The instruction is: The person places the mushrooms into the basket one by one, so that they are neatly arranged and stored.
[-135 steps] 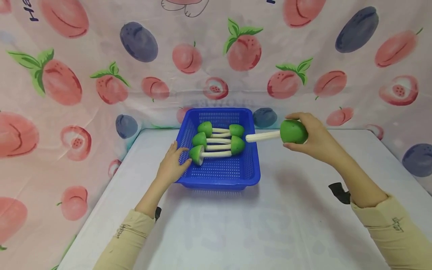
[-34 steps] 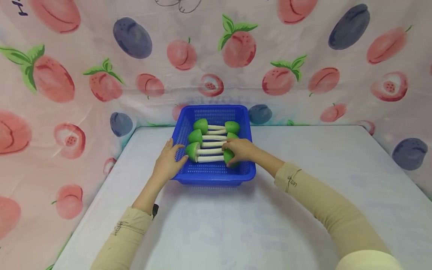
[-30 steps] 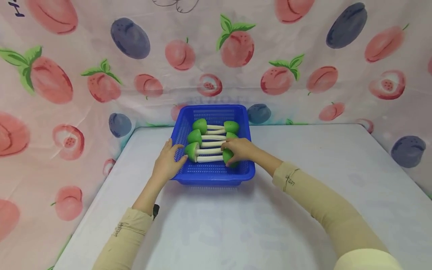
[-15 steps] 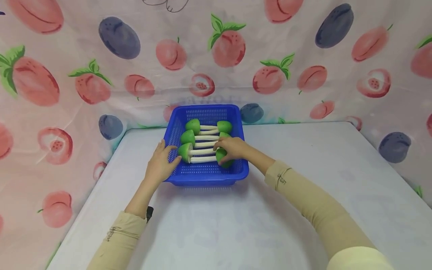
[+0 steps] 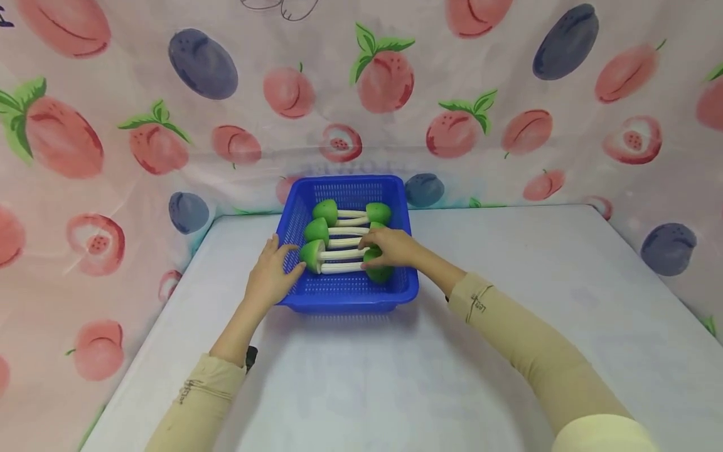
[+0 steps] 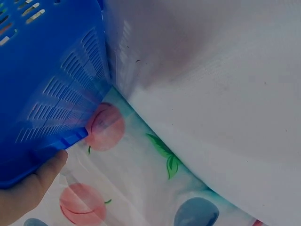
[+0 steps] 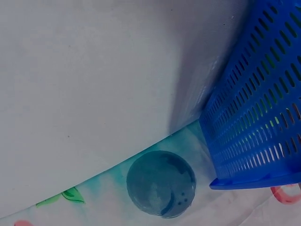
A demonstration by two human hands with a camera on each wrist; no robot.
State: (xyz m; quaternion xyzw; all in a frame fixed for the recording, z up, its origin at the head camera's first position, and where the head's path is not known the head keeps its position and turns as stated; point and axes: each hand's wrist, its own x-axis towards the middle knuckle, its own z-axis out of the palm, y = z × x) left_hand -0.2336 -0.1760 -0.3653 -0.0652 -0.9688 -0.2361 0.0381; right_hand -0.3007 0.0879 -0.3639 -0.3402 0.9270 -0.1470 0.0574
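Note:
Several artificial mushrooms with green caps and white stems lie in a blue plastic basket (image 5: 350, 298), their caps toward the left and right walls. My right hand (image 5: 392, 247) is over the front-right mushroom (image 5: 380, 274), thumb and fingers spread over its cap, which shows below the thumb. At the left wall my left hand (image 5: 268, 276) straddles the rim, thumb and index finger inside, close to the front-left mushroom (image 5: 311, 256). In the left wrist view a finger (image 6: 51, 169) of that hand lies along the rim's outside. Part of the right-hand caps is hidden under my right hand.
The basket stands on a white-covered table (image 5: 350, 376), close to its back edge. Behind hangs a pink cloth (image 5: 305, 150) printed with peaches and plums. The slotted right wall of the basket shows in the right wrist view.
Several seconds ago my right hand held a mushroom right of the basket; that mushroom now lies at the front right inside. Lately this hand rose slightly off the cap. My left hand stays at the rim.

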